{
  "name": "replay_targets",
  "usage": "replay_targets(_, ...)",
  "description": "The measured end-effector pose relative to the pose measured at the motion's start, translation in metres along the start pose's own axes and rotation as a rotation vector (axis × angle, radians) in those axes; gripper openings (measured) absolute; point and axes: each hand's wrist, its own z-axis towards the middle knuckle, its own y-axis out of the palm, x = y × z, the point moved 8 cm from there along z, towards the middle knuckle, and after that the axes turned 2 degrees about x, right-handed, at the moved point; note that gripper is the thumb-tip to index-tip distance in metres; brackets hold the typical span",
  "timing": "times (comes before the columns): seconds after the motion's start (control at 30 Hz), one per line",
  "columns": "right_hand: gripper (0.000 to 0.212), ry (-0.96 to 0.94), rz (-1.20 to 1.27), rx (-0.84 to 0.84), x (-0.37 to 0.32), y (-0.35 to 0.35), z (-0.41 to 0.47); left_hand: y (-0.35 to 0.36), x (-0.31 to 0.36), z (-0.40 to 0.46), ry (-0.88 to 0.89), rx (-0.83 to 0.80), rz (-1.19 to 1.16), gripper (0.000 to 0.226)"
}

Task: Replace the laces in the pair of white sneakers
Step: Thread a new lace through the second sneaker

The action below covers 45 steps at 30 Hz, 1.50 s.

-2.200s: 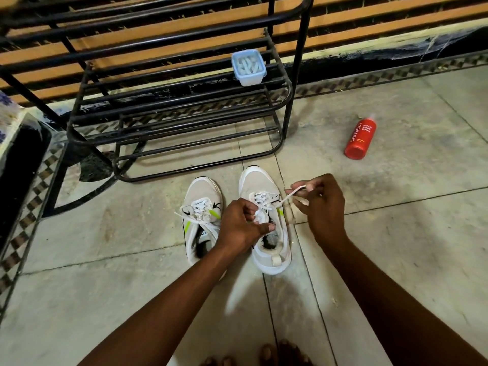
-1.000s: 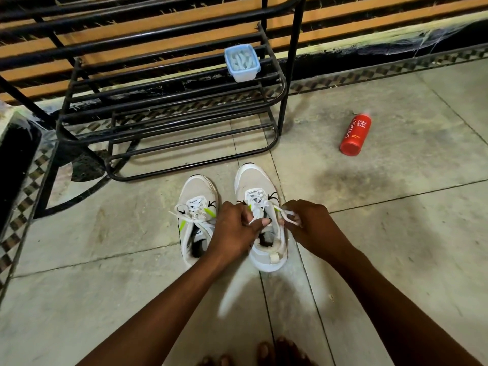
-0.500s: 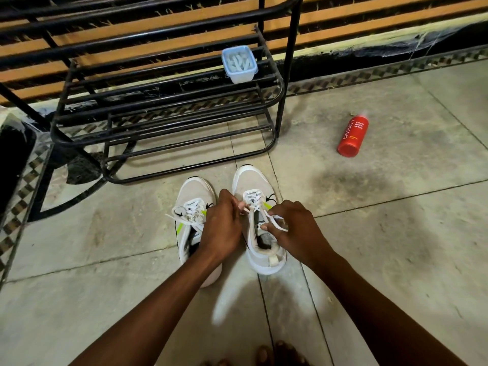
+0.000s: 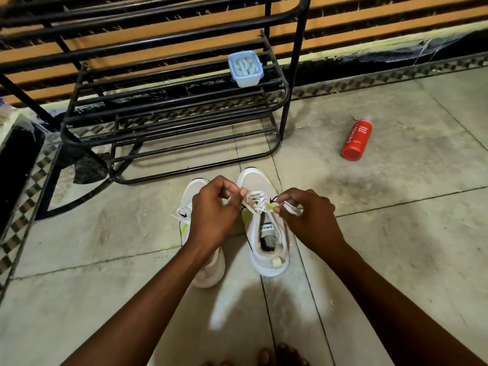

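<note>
While both sneakers stand side by side on the tiled floor (image 4: 396, 233) just near of the black metal shoe rack (image 4: 169, 107), the two hands work over the right sneaker (image 4: 260, 186), whose toe points far toward the rack and whose heel faces near. The left hand (image 4: 211, 212) hovers between the shoes, covering much of the left sneaker (image 4: 208, 273); its fingers are curled in tight, thumb and forefinger pinching one end of the white lace (image 4: 257, 200) at the upper left of the eyelets. The right hand (image 4: 310, 217) sits just right of the same shoe, fingers curled, pinching the other lace end, with a short flat length of lace sticking out rightward past the fingertips. Between the hands the lace criss-crosses the far eyelets, while the tongue and near opening lie uncovered. On the rack's middle shelf sits a small pale-blue plastic container (image 4: 245, 68). Well off to the right, a red bottle (image 4: 356, 140) lies on its side on the floor.
</note>
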Motion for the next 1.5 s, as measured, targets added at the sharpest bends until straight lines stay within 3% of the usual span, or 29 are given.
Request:
replay_targets(0.13, 0.009, 0.063, 0.249, -0.115, -0.008, 0.0, 0.008, -0.015, 0.016, 0.004, 0.02, 0.008, -0.104, 0.012)
replay_targets(0.27, 0.006, 0.129, 0.48, -0.093, -0.018, -0.011, 0.01, -0.022, 0.039, 0.003, 0.044, -0.016, -0.212, 0.008)
replay_targets(0.43, 0.01, 0.156, 0.57, -0.036, -0.033, -0.029, 0.013, -0.026, 0.066, -0.003, 0.079, -0.038, -0.396, 0.005)
replay_targets(0.67, 0.02, 0.148, 0.618, -0.031, -0.059, -0.05, 0.009, -0.027, 0.081, -0.007, -0.047, -0.082, -0.737, 0.008)
replay_targets(0.9, 0.021, 0.059, 0.627, -0.023, -0.095, -0.079, 0.01, -0.039, 0.098, -0.015, -0.046, -0.06, -0.766, 0.031)
replay_targets(1.2, 0.018, -0.024, 0.657, 0.038, -0.136, -0.102, 0.014, -0.059, 0.12, -0.023, 0.03, 0.011, -0.608, 0.042)
replay_targets(1.4, 0.016, -0.089, 0.612, 0.025, -0.161, -0.105, 0.009, -0.069, 0.124, -0.02, -0.027, -0.005, -0.579, 0.022)
replay_targets(1.5, 0.013, -0.08, 0.597, 0.049, -0.166, -0.107, 0.008, -0.07, 0.13, -0.019, -0.045, -0.027, -0.617, 0.028)
